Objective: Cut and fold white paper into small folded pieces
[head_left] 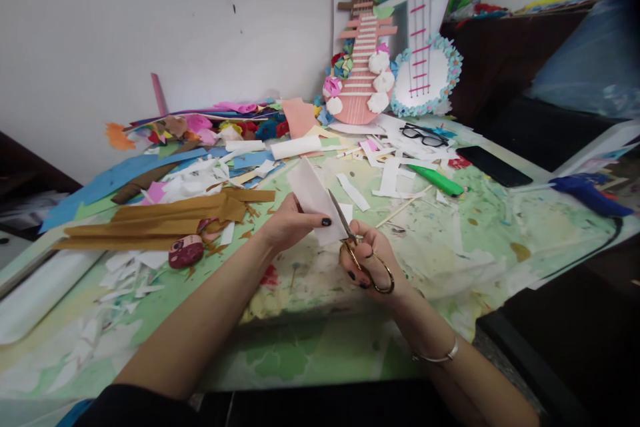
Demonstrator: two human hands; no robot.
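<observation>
My left hand (290, 221) pinches a white piece of paper (314, 199), holding it up over the table. My right hand (373, 260) is closed through the gold handles of a pair of scissors (356, 247), whose blades point up and left into the paper's right edge. Both hands hover over a paint-stained green table (480, 233), near its front middle.
Brown paper strips (165, 220) and white scraps lie to the left. Coloured sheets and paper flowers pile at the back left. A pink paper guitar model (360, 73) leans on the wall. Glasses (424, 135), a green cutter (437, 180), a phone (493, 165) and a blue glue gun (590, 195) lie right.
</observation>
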